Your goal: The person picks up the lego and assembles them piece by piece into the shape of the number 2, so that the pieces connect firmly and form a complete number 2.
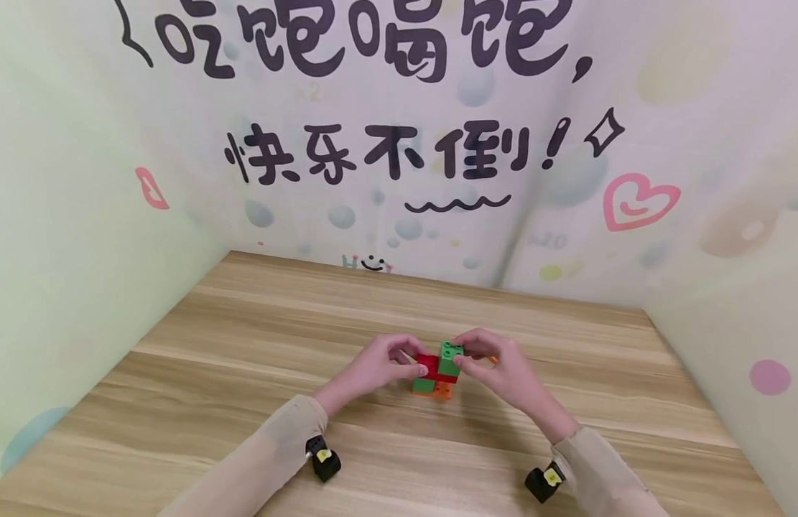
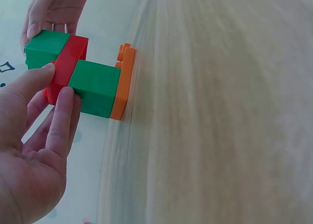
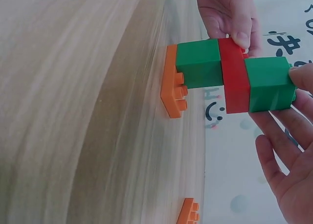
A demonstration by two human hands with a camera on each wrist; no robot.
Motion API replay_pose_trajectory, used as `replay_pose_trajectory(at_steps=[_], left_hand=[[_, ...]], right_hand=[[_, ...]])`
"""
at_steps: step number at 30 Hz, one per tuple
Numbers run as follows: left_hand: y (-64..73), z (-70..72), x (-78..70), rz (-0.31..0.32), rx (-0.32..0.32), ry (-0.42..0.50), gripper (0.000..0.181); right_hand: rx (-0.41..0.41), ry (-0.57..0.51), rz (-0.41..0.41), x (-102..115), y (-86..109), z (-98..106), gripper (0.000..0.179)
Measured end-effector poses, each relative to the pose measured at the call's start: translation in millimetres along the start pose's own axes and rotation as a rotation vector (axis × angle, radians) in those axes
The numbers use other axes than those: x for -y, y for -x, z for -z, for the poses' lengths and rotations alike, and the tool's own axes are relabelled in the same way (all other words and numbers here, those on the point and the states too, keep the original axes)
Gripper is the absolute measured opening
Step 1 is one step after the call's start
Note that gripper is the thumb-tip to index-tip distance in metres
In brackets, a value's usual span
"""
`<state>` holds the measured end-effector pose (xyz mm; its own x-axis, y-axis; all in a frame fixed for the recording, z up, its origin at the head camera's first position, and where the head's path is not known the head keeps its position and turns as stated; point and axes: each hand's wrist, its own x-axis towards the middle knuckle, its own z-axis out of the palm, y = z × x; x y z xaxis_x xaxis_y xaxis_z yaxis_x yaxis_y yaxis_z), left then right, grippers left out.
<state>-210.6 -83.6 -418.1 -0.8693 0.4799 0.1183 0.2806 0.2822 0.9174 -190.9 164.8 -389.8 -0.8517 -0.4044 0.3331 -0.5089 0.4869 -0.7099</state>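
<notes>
A small stack of toy building bricks stands upright on the table between both hands. At its base is a flat orange brick point(image 3: 169, 84), with a green brick point(image 2: 97, 89) on one half of it. Above that lies a longer red brick point(image 3: 234, 82). An upper green brick point(image 1: 449, 359) sits on the red one's right end. My left hand point(image 1: 384, 359) pinches the red brick's left end between thumb and fingers. With thumb and fingers, my right hand point(image 1: 502, 362) holds the upper green brick by its right side.
A second orange brick point(image 3: 188, 212) lies on the wooden table point(image 1: 179, 402), mostly hidden behind the right hand in the head view. A printed cloth wall point(image 1: 386, 208) rises at the table's back edge. Each wrist wears a small black camera point(image 1: 325, 459).
</notes>
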Motion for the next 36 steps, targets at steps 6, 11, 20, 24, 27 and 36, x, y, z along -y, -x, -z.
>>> replay_pose_trajectory(at_steps=[6,11,20,24,27,36], left_hand=[[0.1,0.1,1.1,-0.002,0.0,0.003,0.022],[-0.4,-0.5,1.3,-0.003,0.007,0.007,0.021],[-1.2,0.4,1.3,0.013,0.013,0.01,0.021],[-0.7,0.2,1.9,0.02,0.013,0.013,0.022],[-0.5,-0.3,1.8,0.02,0.011,0.011,0.023],[-0.3,-0.8,2.2,0.019,0.016,0.033,0.024]], right_hand=[[0.017,-0.001,-0.011,1.1,-1.1,1.3,0.021],[0.019,-0.011,-0.036,2.0,-2.0,2.3,0.021],[0.047,-0.011,0.0,-0.5,-2.0,6.3,0.024],[0.046,0.014,0.025,-0.7,-1.4,11.6,0.028],[0.015,0.035,0.042,-2.9,-3.0,16.4,0.027],[-0.126,0.132,0.097,-17.0,-10.0,33.6,0.032]])
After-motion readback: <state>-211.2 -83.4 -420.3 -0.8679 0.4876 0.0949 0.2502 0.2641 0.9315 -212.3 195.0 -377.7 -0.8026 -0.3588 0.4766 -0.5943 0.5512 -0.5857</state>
